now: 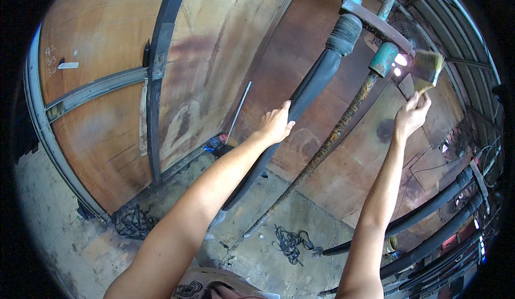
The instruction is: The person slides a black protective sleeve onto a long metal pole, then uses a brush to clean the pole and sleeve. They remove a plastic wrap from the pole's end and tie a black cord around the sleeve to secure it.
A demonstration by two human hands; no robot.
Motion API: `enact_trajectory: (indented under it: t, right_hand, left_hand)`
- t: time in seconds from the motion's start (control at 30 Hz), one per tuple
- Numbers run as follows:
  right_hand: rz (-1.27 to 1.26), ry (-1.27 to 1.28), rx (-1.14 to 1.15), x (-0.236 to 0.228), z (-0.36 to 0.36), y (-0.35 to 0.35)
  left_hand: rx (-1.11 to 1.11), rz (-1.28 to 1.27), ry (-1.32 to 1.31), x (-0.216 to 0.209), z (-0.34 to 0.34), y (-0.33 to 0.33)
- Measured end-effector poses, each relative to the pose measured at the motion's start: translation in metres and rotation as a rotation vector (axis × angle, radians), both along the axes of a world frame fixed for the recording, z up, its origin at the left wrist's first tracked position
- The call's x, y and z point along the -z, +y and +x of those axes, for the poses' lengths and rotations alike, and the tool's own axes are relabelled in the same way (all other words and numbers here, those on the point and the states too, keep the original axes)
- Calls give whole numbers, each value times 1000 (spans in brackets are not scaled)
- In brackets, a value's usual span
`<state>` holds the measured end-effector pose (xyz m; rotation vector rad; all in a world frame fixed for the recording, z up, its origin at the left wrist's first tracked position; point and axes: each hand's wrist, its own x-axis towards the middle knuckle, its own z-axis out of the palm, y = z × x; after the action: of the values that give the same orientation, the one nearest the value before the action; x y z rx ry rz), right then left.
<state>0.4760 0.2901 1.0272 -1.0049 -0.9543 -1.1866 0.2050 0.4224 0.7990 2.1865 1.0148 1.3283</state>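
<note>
A long black rubber tube (316, 79) hangs at a slant from a metal crossbar (378, 24), its upper end wrapped in ridged black bands (344, 33). Partway down it, my left hand (276, 123) grips the tube, thumb at its side. Up at the right, my right hand (412, 115) pinches the handle of a wide paintbrush (427, 67). The brush's dark-based, pale-tipped bristles point up, close to the crossbar's right end; whether they touch it I cannot tell. Between my arms a rusty rod (343, 122) slants down from a teal metal sleeve (383, 59).
Wooden panels (214, 47) and a dark upright post (161, 74) stand at the left. Several black tubes (440, 197) hang at the lower right. Tangled black strips (290, 244) and a black heap (133, 223) lie on the concrete floor. A thin pale rod (239, 109) leans by the wall.
</note>
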Motion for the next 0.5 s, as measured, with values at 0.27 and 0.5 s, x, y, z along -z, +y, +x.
enact_trajectory:
  t: [0.27, 0.5]
  right_hand:
    - [-222, 99, -7, 6, 0, -1]
    - [-195, 278, -136, 42, -37, -5]
  left_hand:
    - [-44, 31, -5, 1, 8, -4]
    - [-54, 50, -52, 3, 8, -11]
